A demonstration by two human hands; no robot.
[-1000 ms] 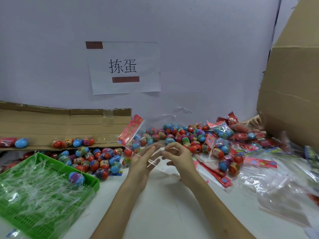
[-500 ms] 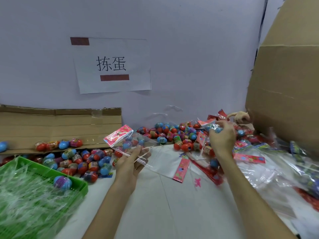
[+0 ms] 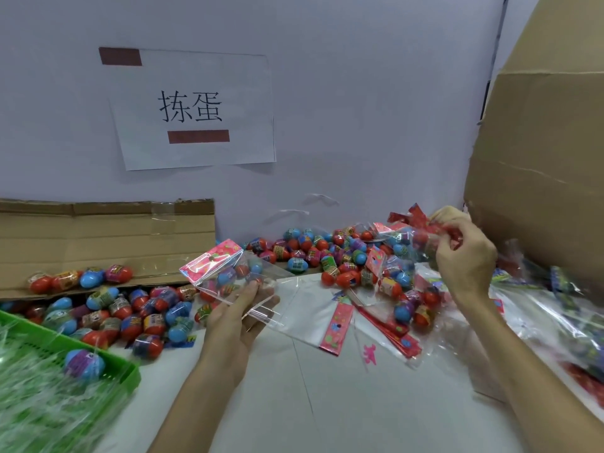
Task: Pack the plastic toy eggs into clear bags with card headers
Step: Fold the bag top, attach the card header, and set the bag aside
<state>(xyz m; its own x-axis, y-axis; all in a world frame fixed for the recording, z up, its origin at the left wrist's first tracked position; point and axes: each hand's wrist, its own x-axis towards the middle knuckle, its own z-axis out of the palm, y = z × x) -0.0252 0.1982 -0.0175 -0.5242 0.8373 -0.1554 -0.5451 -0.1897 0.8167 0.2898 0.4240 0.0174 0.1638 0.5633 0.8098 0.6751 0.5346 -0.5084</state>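
Where the view starts, at lower left, a green basket point(image 3: 125, 371) holds a tangle of clear plastic strips and one blue-and-purple egg point(image 3: 84, 363) near its rim. The white table point(image 3: 294, 403) shows between the two forearms.

Left hand point(image 3: 235, 317): fingers nearly straight beneath a clear bag point(image 3: 238, 284), thumb against its near edge, pinching it. The bag is lifted off the table and tilted, with its pink card header point(image 3: 212, 261) at the upper left end. Contents cannot be told, because eggs behind show through the plastic.

Just right of that hand a flat bag point(image 3: 307, 308) lies on the table, its header end nearer the camera. A stack of red headers point(image 3: 392, 331) lies beside it.

Loose toy eggs point(image 3: 130, 313) crowd the strip between the basket and a cardboard sheet point(image 3: 98, 233) that leans at the wall. Four more eggs sit on the sheet's lower fold. A second egg heap point(image 3: 323, 253), mixed with packed bags, lies against the wall and spreads right.

Right hand point(image 3: 465, 261): raised over the right end of that heap, fingers curled, gripping a filled bag point(image 3: 411, 238) by its red top. Crumpled clear bags point(image 3: 539, 308) cover the table at far right.

A large cardboard box point(image 3: 539, 174) stands close behind the right hand and blocks everything beyond it. A paper sign point(image 3: 192, 109) is taped to the wall.
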